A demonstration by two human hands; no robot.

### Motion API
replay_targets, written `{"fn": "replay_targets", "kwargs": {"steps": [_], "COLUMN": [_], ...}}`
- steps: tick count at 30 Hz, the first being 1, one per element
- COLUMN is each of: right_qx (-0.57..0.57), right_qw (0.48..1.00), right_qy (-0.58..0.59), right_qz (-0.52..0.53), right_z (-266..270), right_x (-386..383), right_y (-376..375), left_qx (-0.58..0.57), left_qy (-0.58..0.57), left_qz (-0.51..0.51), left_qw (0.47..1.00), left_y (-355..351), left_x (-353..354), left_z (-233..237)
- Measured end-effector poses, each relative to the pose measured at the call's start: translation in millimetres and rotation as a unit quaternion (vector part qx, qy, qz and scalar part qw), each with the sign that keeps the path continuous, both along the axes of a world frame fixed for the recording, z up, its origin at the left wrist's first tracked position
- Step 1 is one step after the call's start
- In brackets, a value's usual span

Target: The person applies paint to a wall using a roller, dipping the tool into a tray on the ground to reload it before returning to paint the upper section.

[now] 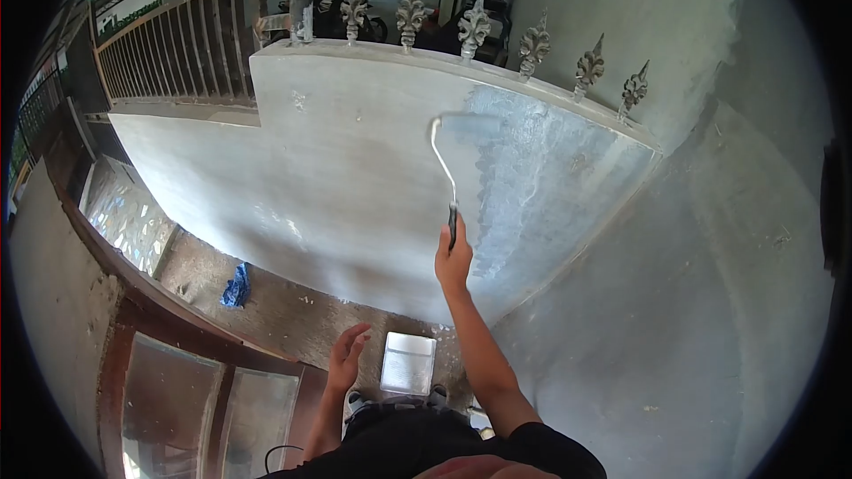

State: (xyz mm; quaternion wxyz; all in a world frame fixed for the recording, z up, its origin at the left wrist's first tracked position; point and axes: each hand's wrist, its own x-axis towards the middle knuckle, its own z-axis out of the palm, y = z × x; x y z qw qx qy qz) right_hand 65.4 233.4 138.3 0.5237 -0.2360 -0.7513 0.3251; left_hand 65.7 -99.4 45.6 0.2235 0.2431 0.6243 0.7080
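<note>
My right hand [453,257] is wrapped round the black handle of a paint roller [453,186], its arm stretched up to the wall. The roller's pale head lies against the upper part of the grey wall [355,151], at the left edge of a wet, bluish-white painted patch [532,160]. Lower left, my left hand [347,353] hangs in the air with its fingers apart and nothing in it. Beside it on the floor, near my feet, lies a silvery paint tray [408,364].
Metal spear-shaped finials [474,28] line the wall top. A railing [177,44] stands at upper left, a blue crumpled bag [236,286] on the floor. A brown-framed glass door or window [169,390] is lower left; another grey wall [648,302] rises on the right.
</note>
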Motion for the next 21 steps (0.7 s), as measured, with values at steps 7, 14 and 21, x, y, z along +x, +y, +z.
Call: {"fn": "replay_targets", "kwargs": {"steps": [7, 14, 21], "right_qx": [0.006, -0.033, -0.053], "right_qw": [0.999, 0.998, 0.996], "right_qy": [-0.035, -0.055, -0.053], "right_qz": [0.004, -0.014, 0.038], "right_z": [80, -15, 92], "right_x": [-7, -3, -20], "right_y": [6, -12, -3], "left_qx": [-0.004, 0.019, -0.001], "left_qy": [0.018, -0.004, 0.008], "left_qz": [-0.021, -0.003, -0.015], "left_qw": [1.0, 1.0, 1.0], "left_y": [8, 4, 6], "left_x": [-3, 0, -10], "left_z": [-5, -3, -2]}}
